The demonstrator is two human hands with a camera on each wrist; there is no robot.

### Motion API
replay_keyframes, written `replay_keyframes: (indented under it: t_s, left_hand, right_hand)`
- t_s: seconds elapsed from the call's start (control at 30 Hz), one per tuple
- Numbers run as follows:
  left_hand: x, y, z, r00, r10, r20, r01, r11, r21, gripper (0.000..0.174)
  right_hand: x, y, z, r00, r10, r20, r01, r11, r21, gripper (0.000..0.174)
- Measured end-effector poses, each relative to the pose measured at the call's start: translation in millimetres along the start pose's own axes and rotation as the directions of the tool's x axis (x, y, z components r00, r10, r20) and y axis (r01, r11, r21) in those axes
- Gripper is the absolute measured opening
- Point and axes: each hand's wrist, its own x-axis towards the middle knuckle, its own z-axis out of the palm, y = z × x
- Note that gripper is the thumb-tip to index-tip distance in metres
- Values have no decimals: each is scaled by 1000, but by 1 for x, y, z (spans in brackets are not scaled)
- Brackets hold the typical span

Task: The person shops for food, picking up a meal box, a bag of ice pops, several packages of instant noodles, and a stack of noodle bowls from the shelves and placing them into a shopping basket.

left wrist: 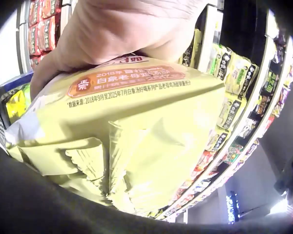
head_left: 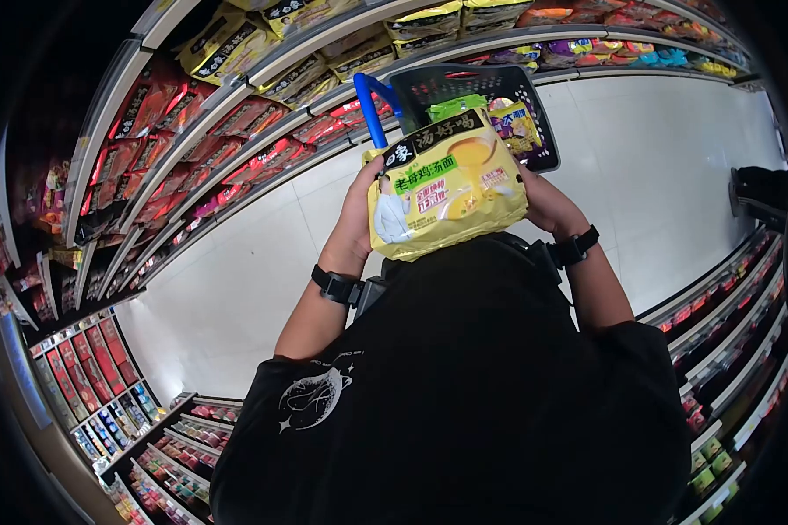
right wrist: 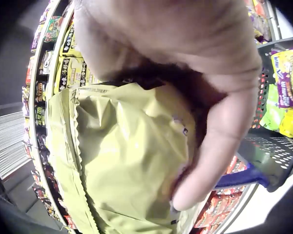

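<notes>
A yellow multipack of instant noodles (head_left: 451,188), printed with a bowl of soup, is held up in front of the person's chest. The left hand (head_left: 356,210) grips its left side and the right hand (head_left: 552,206) its right side, so the pack spans the two. In the left wrist view the left hand (left wrist: 122,34) lies along the printed edge of the noodle pack (left wrist: 151,126), whose folded end seal shows. In the right wrist view the right thumb presses on the crimped wrapper (right wrist: 132,146); the other fingers of the right hand (right wrist: 180,53) are mostly hidden.
Just beyond the pack is a dark shopping basket (head_left: 547,109) with a blue handle (head_left: 372,109), containing a purple-and-yellow packet (head_left: 517,129) and a green packet (head_left: 457,107). Shelves of noodle packs (head_left: 228,48) line the aisle's far side; more shelving (head_left: 727,324) stands behind. Pale floor (head_left: 648,149) lies between.
</notes>
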Motion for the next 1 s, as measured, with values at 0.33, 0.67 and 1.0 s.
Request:
replay_keyframes:
  t_s: [0.33,0.67,1.0]
  left_hand:
    - [17,0,0,989,-131,-74,125,989,-85,48]
    - [-1,-6,29,990,2,-139,6,998,57,48]
    - [-23,-5,51,965,262,32,-262,938,229,46]
  right_hand:
    - [-14,6,-10,993,106,53,-103,992,-67,58]
    - [-14,12,-17,995,62,81,-61,998,-6,57]
    - [-32,9,-10,991,-131,19,128,985,114,60]
